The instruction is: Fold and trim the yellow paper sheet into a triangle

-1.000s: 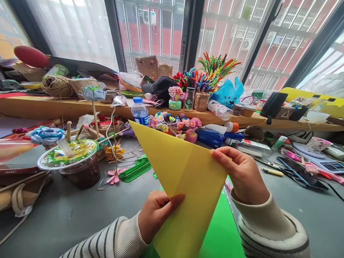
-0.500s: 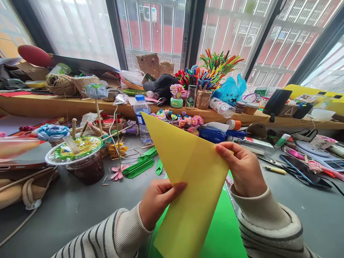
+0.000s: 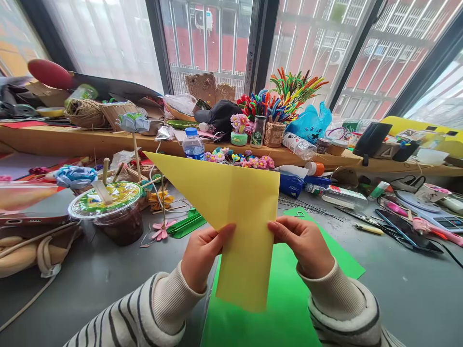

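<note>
Between my hands is a folded sheet of yellow paper (image 3: 249,207), held up off the table. Its upper left runs out to a long point, and a straight strip hangs down below. My left hand (image 3: 204,250) pinches the paper's left edge at the inner corner, thumb in front. On the right edge, my right hand (image 3: 304,243) grips with thumb and fingers at about the same height. Under the paper lies a green sheet (image 3: 289,294) on the grey table. Both hands' fingertips behind the paper are hidden.
To the left stands a lidded plastic cup (image 3: 121,224) of dark drink, beside blue paper flowers (image 3: 75,177). Folded green paper strips (image 3: 186,225) lie behind my left hand. A water bottle (image 3: 193,143) is at the back. A phone (image 3: 408,230) and a scale (image 3: 430,212) sit right.
The yellow paper has turned anticlockwise, so its strip hangs more upright and its point reaches further left. My right hand has moved down and left along the right edge. More green sheet shows.
</note>
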{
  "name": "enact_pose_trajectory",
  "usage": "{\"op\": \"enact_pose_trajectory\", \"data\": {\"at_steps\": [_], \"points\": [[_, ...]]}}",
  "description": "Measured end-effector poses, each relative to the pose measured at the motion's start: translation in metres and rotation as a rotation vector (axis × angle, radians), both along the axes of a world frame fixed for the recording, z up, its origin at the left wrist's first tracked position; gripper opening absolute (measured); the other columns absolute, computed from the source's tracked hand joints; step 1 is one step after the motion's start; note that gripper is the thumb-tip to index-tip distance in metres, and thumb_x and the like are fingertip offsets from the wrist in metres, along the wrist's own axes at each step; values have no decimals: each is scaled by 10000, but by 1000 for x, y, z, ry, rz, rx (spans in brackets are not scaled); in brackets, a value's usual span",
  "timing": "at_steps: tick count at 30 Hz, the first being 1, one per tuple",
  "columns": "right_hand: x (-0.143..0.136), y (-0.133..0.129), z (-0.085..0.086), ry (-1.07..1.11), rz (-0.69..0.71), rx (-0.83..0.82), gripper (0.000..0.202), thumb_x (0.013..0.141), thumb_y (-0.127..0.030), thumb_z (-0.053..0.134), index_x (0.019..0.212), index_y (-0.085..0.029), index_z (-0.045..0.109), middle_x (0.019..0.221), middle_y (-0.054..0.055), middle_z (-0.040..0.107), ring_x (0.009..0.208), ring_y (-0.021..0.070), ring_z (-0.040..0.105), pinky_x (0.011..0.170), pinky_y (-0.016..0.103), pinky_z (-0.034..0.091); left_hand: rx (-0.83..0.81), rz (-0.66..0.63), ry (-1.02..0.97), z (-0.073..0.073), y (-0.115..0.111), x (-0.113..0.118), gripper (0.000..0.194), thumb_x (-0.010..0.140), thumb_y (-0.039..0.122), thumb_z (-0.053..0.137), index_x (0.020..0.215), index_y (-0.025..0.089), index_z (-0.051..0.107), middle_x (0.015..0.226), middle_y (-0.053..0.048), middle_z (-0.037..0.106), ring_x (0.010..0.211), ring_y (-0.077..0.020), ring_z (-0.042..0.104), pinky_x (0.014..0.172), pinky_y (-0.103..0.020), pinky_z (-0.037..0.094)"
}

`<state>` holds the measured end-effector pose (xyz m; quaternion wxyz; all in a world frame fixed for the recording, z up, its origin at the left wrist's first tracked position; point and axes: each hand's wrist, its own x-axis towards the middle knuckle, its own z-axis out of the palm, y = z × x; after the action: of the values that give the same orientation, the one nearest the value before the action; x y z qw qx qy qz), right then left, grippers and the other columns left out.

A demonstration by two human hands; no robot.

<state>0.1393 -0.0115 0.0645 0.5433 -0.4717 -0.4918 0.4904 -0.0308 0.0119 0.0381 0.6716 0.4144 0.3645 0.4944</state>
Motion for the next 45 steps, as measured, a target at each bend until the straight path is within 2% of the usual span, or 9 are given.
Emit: {"op": "enact_pose_trajectory", "data": {"at_steps": [4,12,18,21,26,30,38,41,45], "points": [[0,0,1,-6,-42,5,166,595,-304,645,620,-141,632,565,13,622,531,128,562,521,251,483,8,8,42,-3,0,-1,203,630,312,622,711,130,660,643,-22,632,592,-122,541,524,-206,430],[-1,0,-1,-8,-65,4,164,592,-305,646,568,-148,605,527,-1,602,498,115,549,492,234,477,47,44,84,-3,-1,-1,206,625,314,623,678,118,661,633,-28,627,521,-98,504,468,-189,404],[2,6,-1,53,16,-19,194,650,-336,596,686,-148,627,638,10,635,602,127,574,573,245,484,112,41,107,-3,-3,0,180,654,306,598,690,145,668,681,-16,645,582,-111,520,518,-192,424],[3,10,2,73,-9,5,172,655,-325,596,689,-159,631,648,-3,637,610,113,570,575,223,477,126,36,160,-2,-5,0,193,648,312,598,704,143,672,693,-27,651,614,-139,531,543,-217,432],[2,14,4,46,-77,40,148,631,-306,620,650,-160,634,600,-16,628,534,96,549,499,199,458,138,51,210,0,-6,0,193,639,321,597,703,154,671,692,-22,648,580,-131,513,500,-206,409],[6,17,4,66,-71,18,137,601,-294,644,630,-161,625,612,-13,638,563,117,569,534,226,469,150,46,258,2,-7,2,215,637,341,590,666,143,669,609,-13,622,520,-114,480,460,-199,379],[20,23,8,159,-71,-7,135,571,-262,674,601,-151,603,588,-19,641,545,103,577,548,217,479,131,-21,270,2,-7,4,254,625,367,594,620,121,661,537,-4,580,476,-91,448,419,-180,338],[23,23,11,164,-24,-46,157,582,-261,669,676,-145,624,672,5,655,623,120,590,596,223,478,70,-132,255,-1,-5,2,257,631,369,591,647,121,659,576,-18,601,508,-106,484,445,-185,364],[29,25,9,140,-64,-40,193,596,-263,662,744,-143,630,699,14,656,644,133,593,605,235,479,37,-224,255,-5,-4,2,259,643,370,581,707,134,665,666,-35,633,585,-135,528,502,-199,400]]}}
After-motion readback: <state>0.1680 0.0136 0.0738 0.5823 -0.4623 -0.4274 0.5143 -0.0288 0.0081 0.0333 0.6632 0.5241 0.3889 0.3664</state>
